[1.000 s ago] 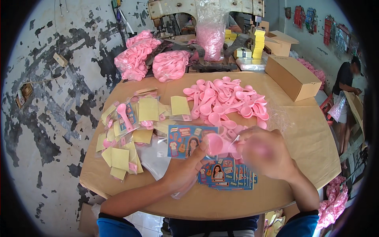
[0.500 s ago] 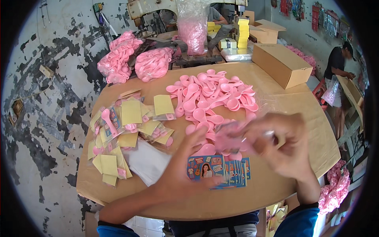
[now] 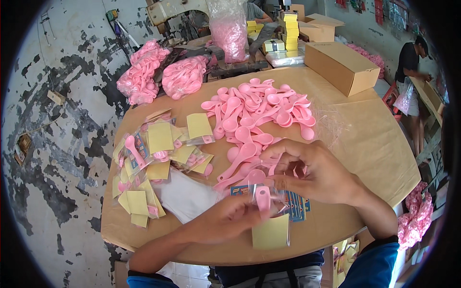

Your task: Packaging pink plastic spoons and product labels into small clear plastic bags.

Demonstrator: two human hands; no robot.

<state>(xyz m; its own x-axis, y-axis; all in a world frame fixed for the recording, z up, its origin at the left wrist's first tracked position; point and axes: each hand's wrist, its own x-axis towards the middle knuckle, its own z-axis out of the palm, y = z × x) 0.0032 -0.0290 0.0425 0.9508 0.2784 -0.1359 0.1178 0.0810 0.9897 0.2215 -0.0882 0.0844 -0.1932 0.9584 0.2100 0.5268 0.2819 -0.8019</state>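
My left hand (image 3: 235,213) grips a clear plastic bag (image 3: 283,206) low over the table. In the bag are a pink spoon (image 3: 262,196), its holed handle end up, and a yellow card (image 3: 271,233). My right hand (image 3: 312,170) hovers just above the bag's upper edge, fingers bent and thumb close to the plastic. Whatever those fingers pinch is too small or hidden to make out. Behind the hands lies a heap of loose pink spoons (image 3: 247,108). Blue printed cards (image 3: 297,206) lie partly covered under the bag and hands.
Filled bags with yellow cards (image 3: 161,137) are piled at left, next to white plastic sleeves (image 3: 185,194). Bulging bags of pink spoons (image 3: 185,77) stand at the back left. A cardboard box (image 3: 341,67) is on the back right corner. Another person (image 3: 413,67) stands at far right.
The bag has come down toward me and its yellow card now shows. My left hand has closed on the bag; my right hand has moved slightly left. The view has tilted slightly.
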